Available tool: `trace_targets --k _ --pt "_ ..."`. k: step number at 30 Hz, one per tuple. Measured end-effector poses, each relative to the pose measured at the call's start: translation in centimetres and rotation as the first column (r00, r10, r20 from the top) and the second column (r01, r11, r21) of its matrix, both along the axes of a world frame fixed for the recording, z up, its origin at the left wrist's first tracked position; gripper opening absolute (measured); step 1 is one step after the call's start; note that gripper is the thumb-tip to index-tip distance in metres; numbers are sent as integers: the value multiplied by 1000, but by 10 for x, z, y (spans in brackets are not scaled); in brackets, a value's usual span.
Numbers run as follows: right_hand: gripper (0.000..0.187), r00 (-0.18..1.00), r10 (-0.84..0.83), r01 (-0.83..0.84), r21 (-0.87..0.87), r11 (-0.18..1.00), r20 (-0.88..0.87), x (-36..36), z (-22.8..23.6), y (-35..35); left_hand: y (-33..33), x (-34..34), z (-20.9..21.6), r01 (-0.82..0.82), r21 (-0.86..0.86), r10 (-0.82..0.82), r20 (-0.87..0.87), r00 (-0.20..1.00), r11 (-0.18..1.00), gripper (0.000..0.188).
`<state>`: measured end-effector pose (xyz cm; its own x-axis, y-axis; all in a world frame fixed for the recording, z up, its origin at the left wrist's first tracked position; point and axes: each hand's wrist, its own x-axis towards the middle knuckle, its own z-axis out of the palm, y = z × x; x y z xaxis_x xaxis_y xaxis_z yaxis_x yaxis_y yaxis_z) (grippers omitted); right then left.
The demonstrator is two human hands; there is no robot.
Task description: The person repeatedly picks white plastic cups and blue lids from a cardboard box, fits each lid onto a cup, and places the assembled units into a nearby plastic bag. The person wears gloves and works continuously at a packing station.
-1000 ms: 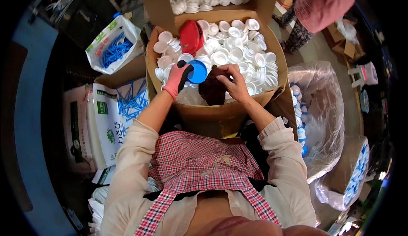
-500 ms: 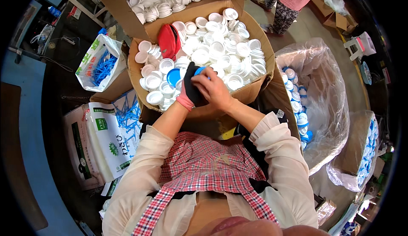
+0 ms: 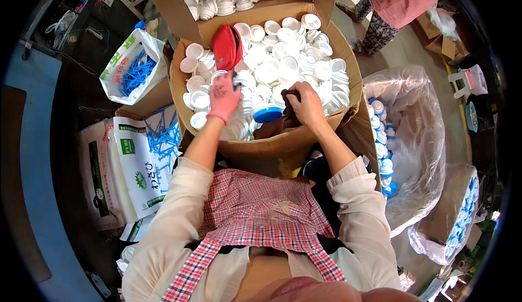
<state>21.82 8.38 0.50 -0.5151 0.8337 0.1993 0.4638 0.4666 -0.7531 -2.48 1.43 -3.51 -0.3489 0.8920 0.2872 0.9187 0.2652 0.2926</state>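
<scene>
A large cardboard box (image 3: 250, 148) full of white plastic lids (image 3: 266, 73) stands in front of me. My left hand (image 3: 224, 99), in a pink glove with dark patches, reaches over the lids at the box's left, fingers stretched and apart beside a white lid. At the near right edge of the box, my bare right hand (image 3: 305, 106) has its fingers closed on a dark brown cloth (image 3: 289, 99). More brown material drapes below it. Between my hands lies a blue round lid (image 3: 267, 114), touching the brown material. A red pouch (image 3: 227, 47) rests on the lids beyond my left hand.
At left, a white bag (image 3: 128, 68) holds blue sticks, and more blue sticks (image 3: 163, 144) lie nearby. A plastic-lined box (image 3: 413, 149) at right contains blue-and-white pieces (image 3: 383, 155). Another person (image 3: 405, 2) stands at the far right.
My hands have separated: the left moved left over the white lids, the right moved right. The blue piece that was between them is out of sight; the brown cloth now shows at my right hand.
</scene>
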Motion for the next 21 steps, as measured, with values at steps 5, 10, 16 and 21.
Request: trace_targets --k 5,10,16,21 --pt "15 991 121 -122 -23 992 -56 -6 8 -12 6 -33 -31 -195 -443 156 -122 980 875 48" --pt "17 960 156 -167 -25 986 -231 -17 7 -20 -2 -35 -3 -171 77 152 207 966 982 24" --pt "17 902 275 -185 279 942 -334 -44 21 -42 -22 0 -6 -9 437 -437 899 -34 899 38" --pt "18 898 350 -260 320 911 -266 -49 8 -53 -11 32 41 -141 354 -340 601 -724 925 64"
